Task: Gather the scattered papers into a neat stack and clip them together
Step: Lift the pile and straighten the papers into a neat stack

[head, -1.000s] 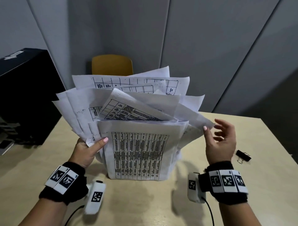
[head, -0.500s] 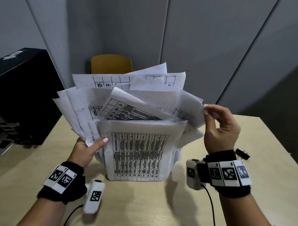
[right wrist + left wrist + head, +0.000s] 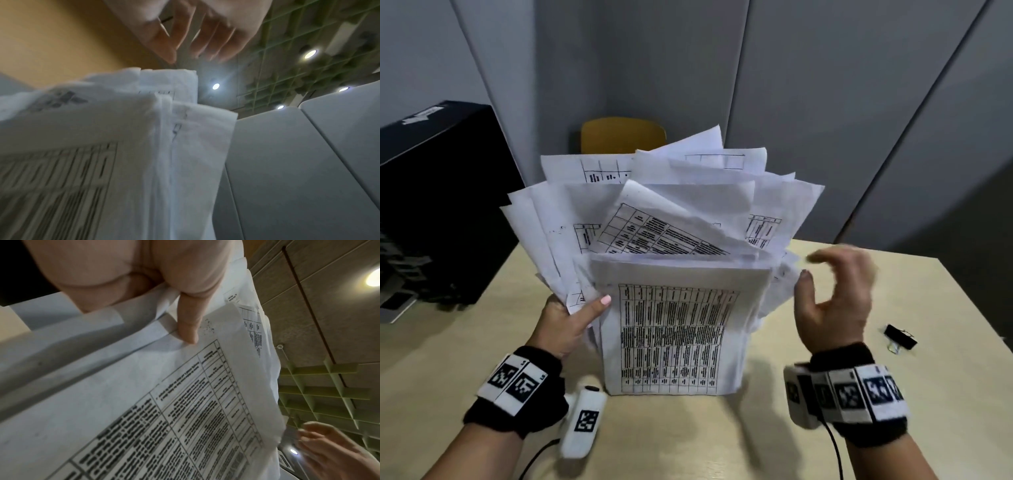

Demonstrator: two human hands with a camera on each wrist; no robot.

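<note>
Head view, left to right: black box (image 3: 438, 192) fills the upper left of the frame, on the left end of the light wooden table (image 3: 945, 394); yellow chair back (image 3: 623, 135) at top centre, behind the sheets.

Left hand (image 3: 566, 320) at lower left of centre grasps the bundle of papers (image 3: 674, 274) by its left edge, thumb across the front sheets; left wrist view shows the thumb (image 3: 188, 327) pressed onto the printed table page.

Papers stand upright on their bottom edge on the table at centre frame; sheets uneven, fanned and skewed at the top, front page printed with a dense grid.

Right hand (image 3: 832, 294) right of centre, motion-blurred, released; fingers loosely curled, holding nothing, thumb tip just beside the right edge of the bundle; contact not resolvable.

Black binder clip (image 3: 900, 337) lies on the table at the right edge of the frame, apart from both hands.
</note>
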